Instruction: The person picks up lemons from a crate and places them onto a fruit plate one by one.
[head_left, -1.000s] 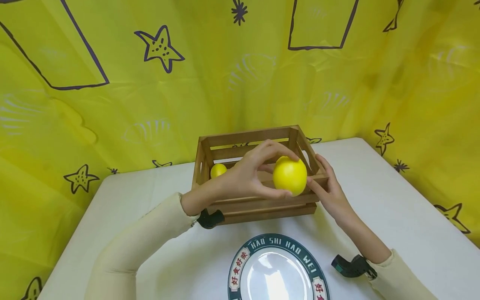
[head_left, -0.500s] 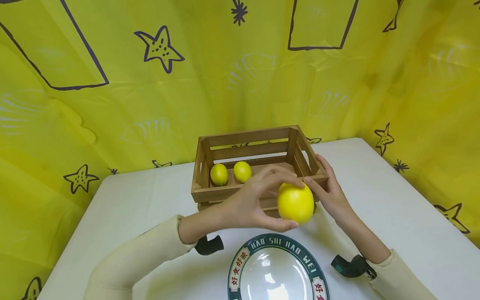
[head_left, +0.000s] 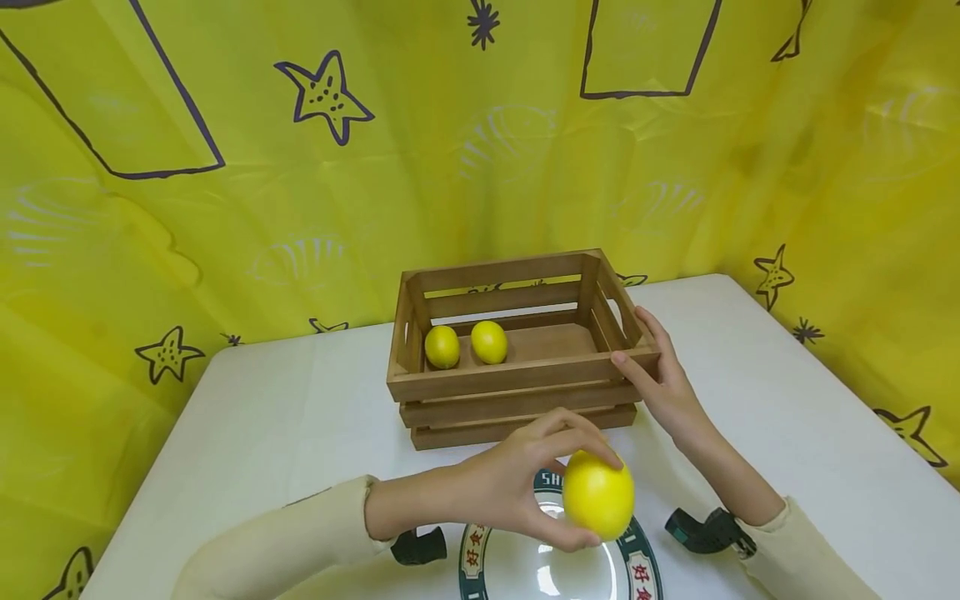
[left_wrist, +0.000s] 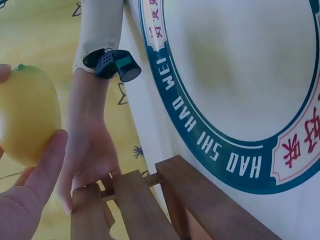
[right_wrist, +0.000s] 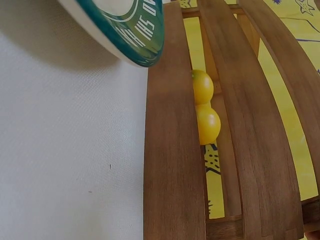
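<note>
My left hand (head_left: 517, 483) pinches a yellow lemon (head_left: 598, 496) between thumb and fingers, over the green-rimmed white plate (head_left: 641, 567). A small green stem end shows on the held lemon (left_wrist: 27, 115) in the left wrist view. My right hand (head_left: 671, 387) grips the right front corner of the wooden crate (head_left: 510, 383), its thumb on the top front rail. Inside the crate, two more lemons, the left one (head_left: 442, 347) and the right one (head_left: 489, 342), lie side by side at the left end. Through the slats the right wrist view shows both.
The crate stands on a white table (head_left: 300, 417), with the plate in front of it. A yellow curtain (head_left: 420, 167) printed with starfish hangs behind and along the sides. Black cameras, one on the left wrist (head_left: 420, 546) and one on the right (head_left: 705, 531), stick out below the sleeves.
My left hand has carried the lemon out over the crate's front and down toward me, above the plate. Both lemons in the crate now show fully. My right hand has stayed at the crate's corner.
</note>
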